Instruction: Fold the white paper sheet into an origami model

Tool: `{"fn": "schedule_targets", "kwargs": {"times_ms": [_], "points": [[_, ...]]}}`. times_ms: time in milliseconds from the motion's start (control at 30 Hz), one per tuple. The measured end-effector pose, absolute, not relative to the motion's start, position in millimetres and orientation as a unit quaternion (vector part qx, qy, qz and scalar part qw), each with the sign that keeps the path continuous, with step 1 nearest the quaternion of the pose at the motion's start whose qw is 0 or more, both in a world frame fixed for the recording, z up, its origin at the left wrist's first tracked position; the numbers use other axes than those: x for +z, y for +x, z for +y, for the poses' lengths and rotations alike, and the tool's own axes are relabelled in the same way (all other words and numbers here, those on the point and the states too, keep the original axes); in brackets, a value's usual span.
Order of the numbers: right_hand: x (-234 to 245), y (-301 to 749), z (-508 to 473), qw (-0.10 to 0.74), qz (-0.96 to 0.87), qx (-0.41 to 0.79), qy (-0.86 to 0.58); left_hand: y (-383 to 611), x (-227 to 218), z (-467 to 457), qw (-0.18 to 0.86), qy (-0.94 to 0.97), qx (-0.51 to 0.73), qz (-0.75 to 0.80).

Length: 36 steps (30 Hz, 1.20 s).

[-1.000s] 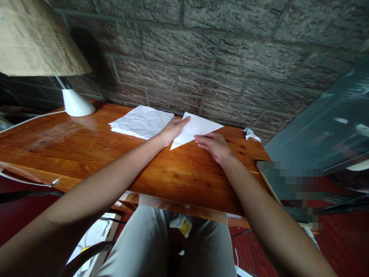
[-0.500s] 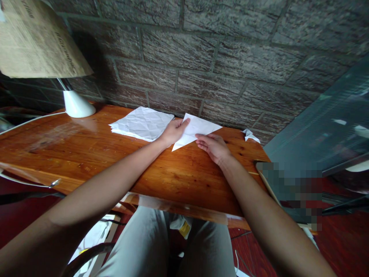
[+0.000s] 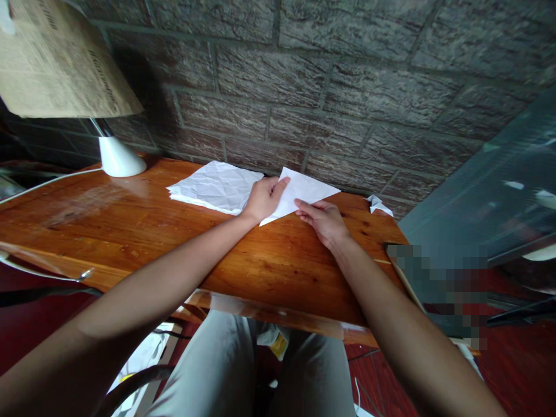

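Triangular white paper (image 3: 309,189) on the table (image 3: 269,269), between left hand (image 3: 263,198) and right hand (image 3: 324,220). Left: partly curled, thumb on the paper's left side; whether it grips cannot be told. Right: nearly closed, near edge pinched by thumb and fingers. Lampshade (image 3: 65,69): dark lettering, too blurred to read.

From above the lap (image 3: 212,370), the head camera looks forward and down, close over the table (image 3: 278,278), facing the stone-block wall (image 3: 339,87).
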State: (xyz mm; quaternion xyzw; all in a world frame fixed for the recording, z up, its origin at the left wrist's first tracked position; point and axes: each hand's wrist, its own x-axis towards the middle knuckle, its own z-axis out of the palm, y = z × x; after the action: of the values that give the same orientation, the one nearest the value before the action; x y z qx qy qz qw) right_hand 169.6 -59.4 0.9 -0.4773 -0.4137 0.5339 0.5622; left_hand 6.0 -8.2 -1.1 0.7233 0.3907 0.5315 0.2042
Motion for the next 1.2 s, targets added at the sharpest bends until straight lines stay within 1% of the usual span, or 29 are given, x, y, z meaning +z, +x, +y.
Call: {"fn": "schedule_targets", "kwargs": {"times_ms": [233,300,433,500,667,767,867,1033,1200], "points": [[-0.7,169.8,-58.1,0.565,-0.445,0.491,-0.492,6.4,-0.8,-7.9,0.248,0.694,0.547,0.397],[-0.6,170.3,-57.4,0.569,-0.448,0.479,-0.495,6.8,-0.5,-6.6,0.292,0.68,0.544,0.395],[1.0,172.9,-56.4,0.592,-0.432,0.473,-0.49,8.1,-1.5,-5.9,0.415,0.661,0.507,0.367],[2.2,173.7,-56.7,0.594,-0.425,0.478,-0.488,8.1,-2.0,-8.0,0.445,0.672,0.477,0.35],[5.4,170.5,-60.0,0.598,-0.4,0.503,-0.48,5.4,2.5,-15.5,0.425,0.687,0.479,0.343],[6.2,169.0,-60.8,0.591,-0.401,0.514,-0.474,4.0,5.2,-16.2,0.462,0.681,0.459,0.334],[4.6,170.4,-59.6,0.575,-0.428,0.498,-0.488,4.4,3.7,-12.5,0.487,0.672,0.451,0.327],[0.9,172.8,-59.0,0.567,-0.45,0.469,-0.506,5.8,-1.6,-6.1,0.459,0.657,0.493,0.339],[4.9,170.7,-62.2,0.582,-0.441,0.467,-0.499,5.0,-2.6,-7.5,0.454,0.673,0.484,0.327]]}}
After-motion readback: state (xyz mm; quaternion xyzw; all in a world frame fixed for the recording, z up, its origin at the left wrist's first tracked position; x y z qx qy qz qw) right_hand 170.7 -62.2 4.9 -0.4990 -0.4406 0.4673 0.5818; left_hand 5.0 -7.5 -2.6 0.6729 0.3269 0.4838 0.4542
